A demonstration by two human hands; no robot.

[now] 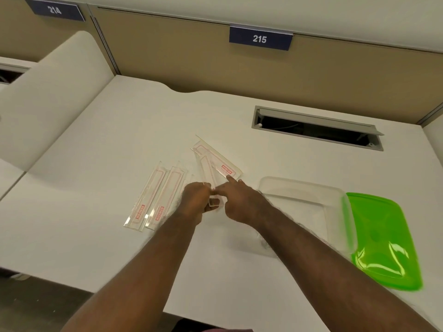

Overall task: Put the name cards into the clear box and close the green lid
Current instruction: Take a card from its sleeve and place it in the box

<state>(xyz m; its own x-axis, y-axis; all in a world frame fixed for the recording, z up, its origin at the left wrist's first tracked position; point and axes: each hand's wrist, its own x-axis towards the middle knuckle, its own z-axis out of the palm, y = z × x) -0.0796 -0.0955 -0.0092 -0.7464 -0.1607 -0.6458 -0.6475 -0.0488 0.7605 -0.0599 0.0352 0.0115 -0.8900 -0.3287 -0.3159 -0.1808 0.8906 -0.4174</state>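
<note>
Several clear name cards with red print lie on the white desk (pixel 100 144). Two name cards (pixel 153 195) lie side by side at the left; a fanned pair of name cards (pixel 211 161) lies just beyond my hands. My left hand (pixel 195 200) pinches the near end of a card. My right hand (pixel 236 200) touches the same card end with its thumb, and its index finger presses on the fanned cards. The clear box (pixel 309 200) stands open to the right, partly behind my right forearm. The green lid (pixel 381 238) lies flat against the box's right side.
A cable slot (pixel 316 128) with a raised grey flap is set into the desk at the back right. Beige partition panels with signs 214 and 215 close the back. A curved white divider (pixel 48 97) borders the left side. The desk's front edge runs below my forearms.
</note>
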